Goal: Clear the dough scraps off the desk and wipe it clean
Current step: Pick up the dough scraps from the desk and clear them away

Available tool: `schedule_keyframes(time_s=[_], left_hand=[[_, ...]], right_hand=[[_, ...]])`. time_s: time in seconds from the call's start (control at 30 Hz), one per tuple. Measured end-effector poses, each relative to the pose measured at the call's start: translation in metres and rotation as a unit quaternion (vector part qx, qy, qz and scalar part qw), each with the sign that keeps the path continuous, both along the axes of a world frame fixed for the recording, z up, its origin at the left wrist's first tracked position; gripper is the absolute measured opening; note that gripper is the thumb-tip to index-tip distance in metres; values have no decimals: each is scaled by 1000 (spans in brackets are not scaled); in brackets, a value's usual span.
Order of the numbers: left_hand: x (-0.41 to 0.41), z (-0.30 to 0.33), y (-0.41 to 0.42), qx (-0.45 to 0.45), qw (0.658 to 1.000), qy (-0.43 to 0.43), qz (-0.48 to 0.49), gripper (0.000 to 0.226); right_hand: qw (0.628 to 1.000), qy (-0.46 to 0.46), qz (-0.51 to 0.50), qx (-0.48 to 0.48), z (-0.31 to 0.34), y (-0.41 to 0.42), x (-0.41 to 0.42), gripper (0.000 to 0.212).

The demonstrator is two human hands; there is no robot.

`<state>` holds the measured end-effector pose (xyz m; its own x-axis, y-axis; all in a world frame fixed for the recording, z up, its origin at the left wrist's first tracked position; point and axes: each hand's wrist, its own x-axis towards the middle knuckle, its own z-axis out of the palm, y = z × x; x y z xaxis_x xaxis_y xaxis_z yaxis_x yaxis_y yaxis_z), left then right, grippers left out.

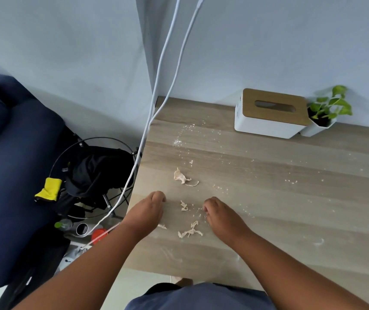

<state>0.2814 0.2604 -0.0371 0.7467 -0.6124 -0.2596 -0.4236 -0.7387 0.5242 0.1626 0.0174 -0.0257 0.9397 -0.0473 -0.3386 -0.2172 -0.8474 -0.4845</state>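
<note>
Scraps still litter my desk, flour unwiped; my left hand and right hand curl, whether holding anything I cannot tell.

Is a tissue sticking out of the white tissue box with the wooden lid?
No. The white tissue box with the wooden lid stands upright by the wall; its slot looks dark, with nothing poking out.

Head view. Both forearms bare from the lower frame edge to the wrists; no sleeves in view. Left hand and right hand bare: no gloves, rings, watch or bands visible. Torso at bottom centre: dull blue-grey garment, plain, with a darker edge along its upper left side.
</note>
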Motion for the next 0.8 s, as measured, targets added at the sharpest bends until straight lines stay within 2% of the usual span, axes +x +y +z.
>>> schedule_keyframes(time_s=[0.1, 0.17, 0.3, 0.43, 0.47, 0.53, 0.63, 0.8], left_hand=[[1, -2, -8, 1, 1000, -4, 11, 29], [2, 0, -13, 3, 1000, -16, 7, 24], [1, 4, -24, 10, 998, -54, -36, 29], [-4, 5, -33, 18, 994, -66, -89, 43], [-4, 5, -35, 25, 989, -94, -112, 45], [-6, 5, -40, 41, 977, -148, -149, 43], [-10, 0, -44, 71, 984, -88, -136, 37], [-14, -4, -51, 77, 985, -89, -128, 23]], right_hand=[[1000, 1, 23, 4, 2, 9, -9, 14], [999, -3, 43, -9, 4, 13, -14, 9], [996, -25, 72, -51, 5, 20, -21, 34], [989, -36, 115, -84, -3, 26, -26, 47], [988, -34, 122, -89, -6, 28, -26, 48], [986, -33, 130, -100, -10, 32, -27, 44], [982, -56, 135, -119, -16, 34, -30, 32], [977, -92, 144, -125, -16, 28, -36, 15]])
